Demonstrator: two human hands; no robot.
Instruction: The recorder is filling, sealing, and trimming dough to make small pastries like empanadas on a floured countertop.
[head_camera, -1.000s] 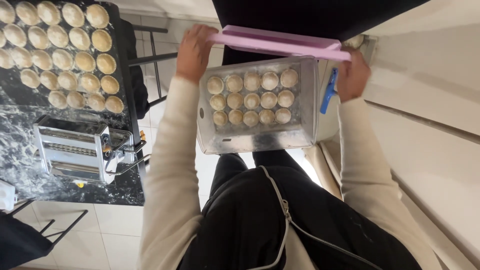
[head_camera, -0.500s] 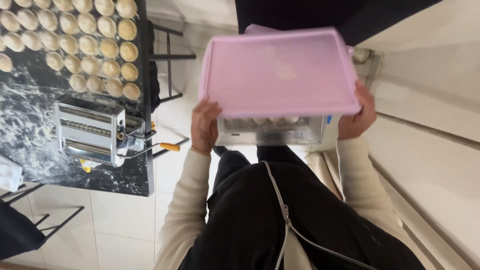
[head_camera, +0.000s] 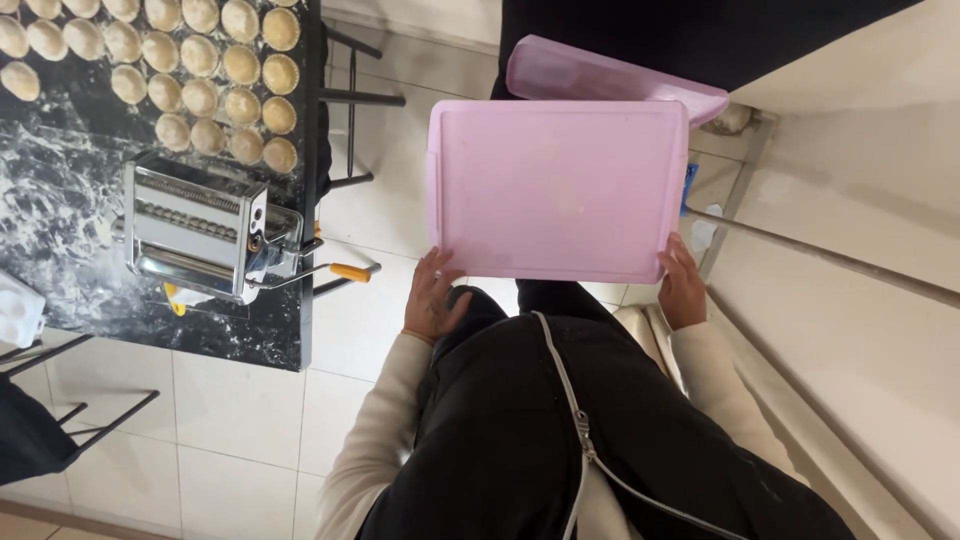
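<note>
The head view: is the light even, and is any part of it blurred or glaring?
Head view: soft, even indoor light; the pink tray lid is sharp and matte, without glare; only the steel pasta machine shows small bright reflections; both hands, left and right, are sharp; straight lines bend slightly near the edges.

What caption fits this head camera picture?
Both hands, left hand and right hand, hold a pink tray beside the pasta machine.
</note>
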